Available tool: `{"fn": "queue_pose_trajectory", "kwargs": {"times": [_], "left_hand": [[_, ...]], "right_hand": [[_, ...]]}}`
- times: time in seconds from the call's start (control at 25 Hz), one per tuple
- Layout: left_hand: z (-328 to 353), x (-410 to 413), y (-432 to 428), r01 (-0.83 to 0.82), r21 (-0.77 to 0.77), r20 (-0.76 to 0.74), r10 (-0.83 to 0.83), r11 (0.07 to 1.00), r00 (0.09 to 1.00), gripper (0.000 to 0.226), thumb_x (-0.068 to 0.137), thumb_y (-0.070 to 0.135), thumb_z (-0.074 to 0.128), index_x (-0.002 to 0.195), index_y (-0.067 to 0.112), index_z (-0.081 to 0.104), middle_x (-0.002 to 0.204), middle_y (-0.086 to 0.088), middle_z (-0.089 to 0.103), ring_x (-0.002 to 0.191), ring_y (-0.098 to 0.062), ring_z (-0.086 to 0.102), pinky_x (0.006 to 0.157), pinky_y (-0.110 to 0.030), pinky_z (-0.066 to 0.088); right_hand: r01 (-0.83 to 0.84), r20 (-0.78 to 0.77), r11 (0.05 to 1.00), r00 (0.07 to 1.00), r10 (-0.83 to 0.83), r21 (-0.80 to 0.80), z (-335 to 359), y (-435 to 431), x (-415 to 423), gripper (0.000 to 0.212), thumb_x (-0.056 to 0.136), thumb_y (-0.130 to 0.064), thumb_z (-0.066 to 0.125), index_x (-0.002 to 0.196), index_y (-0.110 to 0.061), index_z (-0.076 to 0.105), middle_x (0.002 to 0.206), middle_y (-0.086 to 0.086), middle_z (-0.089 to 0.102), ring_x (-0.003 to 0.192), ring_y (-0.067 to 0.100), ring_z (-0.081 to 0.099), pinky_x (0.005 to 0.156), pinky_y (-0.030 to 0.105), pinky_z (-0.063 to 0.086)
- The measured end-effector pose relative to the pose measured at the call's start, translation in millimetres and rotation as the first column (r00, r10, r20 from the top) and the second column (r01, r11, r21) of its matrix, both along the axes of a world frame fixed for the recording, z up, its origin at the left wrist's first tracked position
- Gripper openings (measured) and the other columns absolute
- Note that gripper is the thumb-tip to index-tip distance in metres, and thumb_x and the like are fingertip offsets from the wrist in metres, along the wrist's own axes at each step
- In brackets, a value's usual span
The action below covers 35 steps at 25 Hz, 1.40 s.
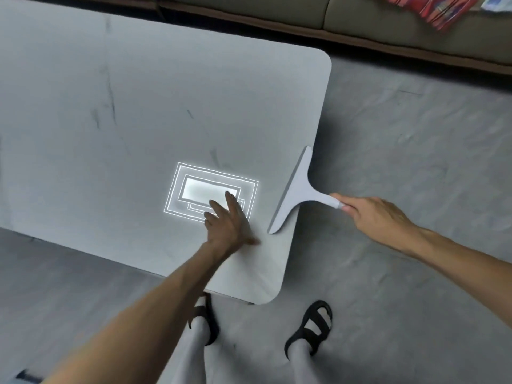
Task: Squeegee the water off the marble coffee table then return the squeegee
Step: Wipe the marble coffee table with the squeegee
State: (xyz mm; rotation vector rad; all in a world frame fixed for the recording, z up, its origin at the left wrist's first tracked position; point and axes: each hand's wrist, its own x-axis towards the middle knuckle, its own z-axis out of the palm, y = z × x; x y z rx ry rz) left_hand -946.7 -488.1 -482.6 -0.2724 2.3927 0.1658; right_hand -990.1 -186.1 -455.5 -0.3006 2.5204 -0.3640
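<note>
We note a pale marble coffee table (138,106) with faint dark veins. The right hand (371,217) clamps the grey T-shaped squeegee (297,189) by its handle at the table's right edge; the left hand (230,225) rests flat, fingers spread.

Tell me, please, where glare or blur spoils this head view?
Head view: a bright rectangular glare sits on the marble table, partly under the left hand, which is blurred; the squeegee and right hand read clearly; wide-angle bending curves the table edges.
</note>
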Motion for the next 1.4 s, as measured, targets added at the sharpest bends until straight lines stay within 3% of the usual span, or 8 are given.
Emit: {"fn": "queue_pose_trajectory", "kwargs": {"times": [0.16,0.36,0.6,0.8,1.08,1.24,1.32,1.4], "left_hand": [[-18.6,14.3,26.6,-0.106,-0.037,0.034,0.108,0.994,0.994,0.137,0.063,0.057,0.081,0.152,0.006,-0.010,0.151,-0.042,-0.006,0.137,-0.064,0.003,0.115,-0.060,0.021],[-37.4,20.7,18.0,-0.110,-0.023,-0.037,0.109,0.994,0.993,0.137,0.063,0.053,0.083,0.152,0.007,-0.010,0.150,-0.044,-0.006,0.136,-0.067,0.002,0.113,-0.061,0.023],[-36.4,22.6,16.0,-0.075,-0.013,-0.053,0.075,0.997,0.996,0.136,0.064,0.054,0.081,0.152,0.005,-0.010,0.149,-0.045,-0.007,0.133,-0.069,0.003,0.112,-0.063,0.025],[-32.1,21.4,17.7,-0.051,-0.035,-0.029,0.050,0.998,0.998,0.137,0.063,0.055,0.081,0.152,0.004,-0.009,0.149,-0.046,-0.005,0.133,-0.069,0.004,0.112,-0.063,0.026],[-16.0,29.9,13.1,-0.051,-0.004,-0.015,0.051,0.999,0.999,0.130,0.066,0.047,0.083,0.153,0.009,-0.007,0.153,-0.040,-0.007,0.137,-0.065,0.000,0.114,-0.061,0.025],[-5.2,59.1,-7.1,-0.060,0.114,-0.117,0.073,0.992,0.990,0.064,0.085,0.021,0.063,0.140,0.007,0.033,0.142,-0.030,0.031,0.128,-0.049,0.036,0.095,-0.050,0.047],[1.1,95.2,-11.5,-0.143,0.174,-0.229,0.181,0.974,0.956,0.032,0.091,0.015,0.048,0.121,0.005,0.047,0.117,-0.023,0.049,0.106,-0.041,0.054,0.083,-0.047,0.051],[10.5,134.5,-11.5,-0.218,0.232,-0.217,0.269,0.948,0.939,0.031,0.093,0.010,0.042,0.123,0.004,0.047,0.114,-0.021,0.053,0.099,-0.040,0.059,0.081,-0.045,0.050]], "right_hand": [[0.012,-0.045,0.990,0.999,-0.006,0.141,16.3,69.4,-14.2,0.036,0.099,-0.045,0.039,0.133,-0.048,0.051,0.109,0.004,0.071,0.093,0.032,0.066,0.074,0.037,0.048],[0.413,0.158,0.820,0.911,-0.382,-0.397,22.6,8.8,-78.1,0.027,0.102,-0.033,0.041,0.116,-0.028,0.062,0.062,-0.001,0.051,0.048,0.015,0.043,0.044,0.025,0.035],[0.689,0.340,0.601,0.724,-0.600,-0.406,7.5,-114.1,-150.2,0.018,0.099,-0.012,0.025,0.098,-0.015,0.043,0.081,0.010,0.048,0.053,0.017,0.045,0.039,0.021,0.038],[0.491,0.210,0.811,0.870,-0.445,-0.317,4.1,-88.5,-38.1,0.028,0.098,-0.017,0.033,0.121,-0.022,0.049,0.090,0.021,0.059,0.065,0.037,0.060,0.051,0.046,0.053],[0.282,0.183,0.938,0.952,-0.246,-0.202,-2.3,-10.5,85.6,0.049,0.101,-0.024,0.043,0.148,-0.033,0.035,0.106,0.011,0.066,0.089,0.030,0.060,0.076,0.036,0.048],[0.216,0.132,0.963,0.972,-0.196,-0.159,18.3,10.7,104.1,0.036,0.096,-0.037,0.042,0.129,-0.049,0.049,0.073,-0.005,0.062,0.067,0.019,0.059,0.059,0.035,0.045],[0.134,0.061,0.979,0.990,-0.126,-0.156,36.7,10.1,107.6,0.032,0.092,-0.050,0.040,0.123,-0.053,0.048,0.074,-0.004,0.066,0.068,0.017,0.062,0.060,0.034,0.049],[-0.082,0.034,0.990,0.996,0.086,-0.114,52.6,-2.0,106.7,0.034,0.088,-0.061,0.037,0.121,-0.059,0.043,0.089,-0.008,0.071,0.078,0.019,0.065,0.065,0.035,0.051]]}}
